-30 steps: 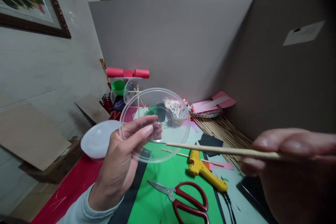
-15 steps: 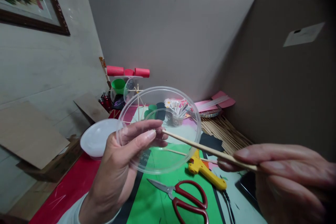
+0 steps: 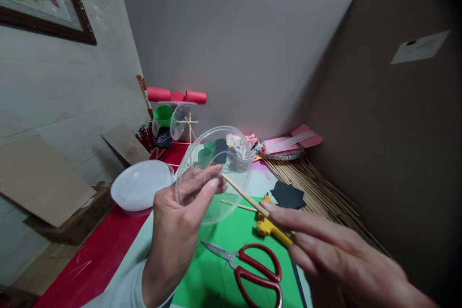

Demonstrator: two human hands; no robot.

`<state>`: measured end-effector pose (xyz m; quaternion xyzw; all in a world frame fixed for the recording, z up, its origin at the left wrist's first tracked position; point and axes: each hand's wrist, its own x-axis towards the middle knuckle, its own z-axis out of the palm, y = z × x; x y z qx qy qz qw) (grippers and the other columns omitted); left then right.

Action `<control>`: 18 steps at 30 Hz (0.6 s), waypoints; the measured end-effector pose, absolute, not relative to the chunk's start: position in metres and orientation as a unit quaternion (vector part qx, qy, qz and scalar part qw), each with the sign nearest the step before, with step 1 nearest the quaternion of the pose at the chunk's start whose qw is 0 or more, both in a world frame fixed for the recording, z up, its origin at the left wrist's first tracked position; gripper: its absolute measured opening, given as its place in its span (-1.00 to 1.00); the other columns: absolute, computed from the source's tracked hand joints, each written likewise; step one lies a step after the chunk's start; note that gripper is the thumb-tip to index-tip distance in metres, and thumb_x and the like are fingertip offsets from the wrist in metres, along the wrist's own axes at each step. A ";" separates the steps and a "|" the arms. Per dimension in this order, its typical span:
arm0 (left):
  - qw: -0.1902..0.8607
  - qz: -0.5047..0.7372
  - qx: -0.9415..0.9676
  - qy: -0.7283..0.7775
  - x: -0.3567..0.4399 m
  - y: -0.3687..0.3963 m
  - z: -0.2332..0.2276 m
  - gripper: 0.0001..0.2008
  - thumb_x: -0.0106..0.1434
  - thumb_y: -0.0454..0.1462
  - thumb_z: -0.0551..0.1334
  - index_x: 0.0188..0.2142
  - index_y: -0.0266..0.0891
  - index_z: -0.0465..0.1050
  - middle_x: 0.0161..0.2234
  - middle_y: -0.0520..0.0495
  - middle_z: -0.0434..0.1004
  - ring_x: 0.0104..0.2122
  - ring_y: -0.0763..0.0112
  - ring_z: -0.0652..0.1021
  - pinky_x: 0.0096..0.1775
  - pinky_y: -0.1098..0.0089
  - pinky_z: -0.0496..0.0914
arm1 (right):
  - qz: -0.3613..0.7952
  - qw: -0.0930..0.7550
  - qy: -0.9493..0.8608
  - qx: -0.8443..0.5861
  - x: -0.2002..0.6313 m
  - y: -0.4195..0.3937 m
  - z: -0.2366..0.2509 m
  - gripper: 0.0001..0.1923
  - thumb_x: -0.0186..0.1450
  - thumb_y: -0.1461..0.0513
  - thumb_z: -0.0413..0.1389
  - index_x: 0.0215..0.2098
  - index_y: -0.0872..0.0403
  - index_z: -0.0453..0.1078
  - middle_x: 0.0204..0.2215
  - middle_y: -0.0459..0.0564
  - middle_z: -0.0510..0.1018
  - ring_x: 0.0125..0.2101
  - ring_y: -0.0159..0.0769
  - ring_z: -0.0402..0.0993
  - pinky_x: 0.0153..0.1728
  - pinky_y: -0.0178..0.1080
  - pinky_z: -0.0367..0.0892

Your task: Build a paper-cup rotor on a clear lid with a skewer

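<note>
My left hand (image 3: 176, 231) pinches a round clear plastic lid (image 3: 236, 166) near its middle, thumb on the near side. The lid is tilted up, and things behind show through it. A thin wooden stick (image 3: 243, 194) slants from the lid's middle towards my right hand (image 3: 335, 255), which grips it between thumb and fingers. The stick's far tip touches or nearly touches the lid by my left fingertips; I cannot tell whether it is joined there. Below lie red-handled scissors (image 3: 231, 256) on a green sheet (image 3: 202, 279). A yellow glue gun (image 3: 266, 227) is partly hidden behind my right fingers.
A white lidded bowl (image 3: 140, 185) stands left on the red table cover (image 3: 83, 264). Many thin sticks (image 3: 321, 197) lie at right beside black paper pieces (image 3: 288, 195). Green cups, a stick frame (image 3: 190, 127) and pink paper (image 3: 288, 140) stand before a grey panel (image 3: 231, 57).
My right hand has moved left, nearer the lid, and the stick slopes more steeply. The lid has turned and looks narrower. My left hand has shifted slightly right.
</note>
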<state>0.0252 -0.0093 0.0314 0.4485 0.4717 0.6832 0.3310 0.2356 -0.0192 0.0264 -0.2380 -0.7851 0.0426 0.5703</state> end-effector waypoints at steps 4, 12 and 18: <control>0.304 0.689 0.456 0.474 0.027 -0.002 0.028 -0.85 0.24 -0.26 0.43 -0.19 -0.08 0.75 -0.12 0.00 0.72 -0.17 0.36 0.68 -0.16 0.51 0.56 | 0.044 0.578 -0.795 -0.182 0.224 -0.005 0.015 -0.53 0.32 0.42 0.22 0.16 -0.04 0.46 -0.03 0.02 0.69 -0.14 -0.21 0.71 -0.20 -0.34 0.66; 0.267 0.689 0.469 0.484 0.019 0.011 0.031 -0.87 0.19 -0.31 0.42 -0.26 -0.12 0.75 -0.13 -0.03 0.74 -0.12 0.30 0.68 -0.20 0.50 0.60 | 0.210 0.690 -0.672 -0.168 0.193 0.021 0.005 -0.63 0.34 0.50 0.20 -0.06 -0.08 0.50 -0.14 -0.07 0.68 -0.13 -0.17 0.67 -0.16 -0.04 0.69; 0.287 0.678 0.464 0.493 0.010 0.018 0.022 -0.82 0.24 -0.25 0.39 -0.17 -0.15 0.73 -0.18 -0.04 0.76 -0.18 0.24 0.71 -0.01 0.29 0.56 | 0.312 0.721 -0.588 -0.192 0.173 0.031 0.018 -0.90 0.43 0.32 0.21 -0.20 -0.02 0.54 -0.28 -0.09 0.68 -0.30 -0.25 0.72 -0.21 -0.15 0.71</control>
